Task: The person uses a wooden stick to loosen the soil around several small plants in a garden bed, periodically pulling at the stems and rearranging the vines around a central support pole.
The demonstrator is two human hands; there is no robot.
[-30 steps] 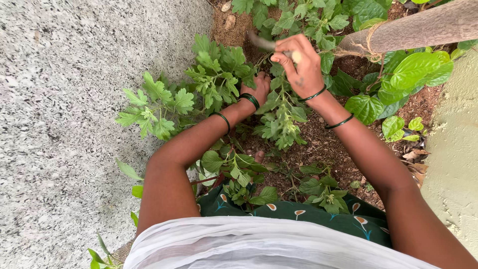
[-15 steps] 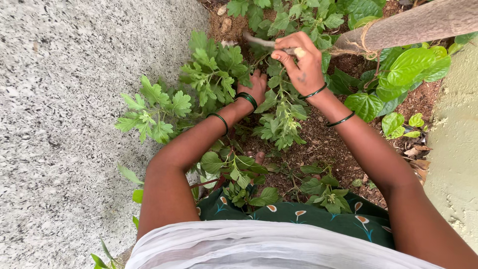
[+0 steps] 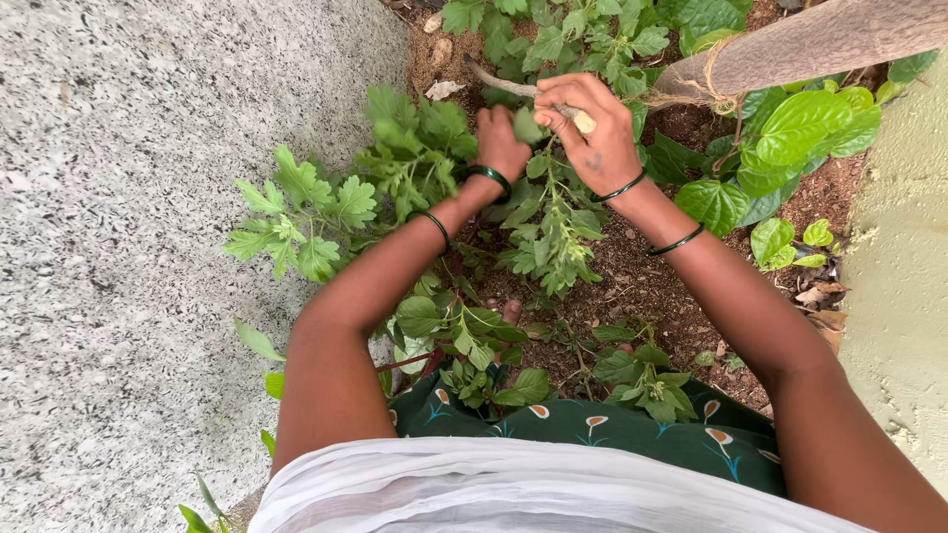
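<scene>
Over crumbly brown soil, right hand [image 3: 592, 133] pinches a thin woody stick [image 3: 513, 87]; left hand [image 3: 499, 141] grips jagged leafy stems [image 3: 415, 148].

Fingertips of left hand [image 3: 500, 141] are buried in leaves [image 3: 425, 148], so grip can't be made out. The stick [image 3: 513, 87] in right hand [image 3: 592, 133] is partly covered by fingers; far end lost in foliage. The trunk [image 3: 820, 44] is cut off by top/right edge. A toe [image 3: 513, 311] is half hidden under plants. Upper arms are cut off at bottom edge.
</scene>
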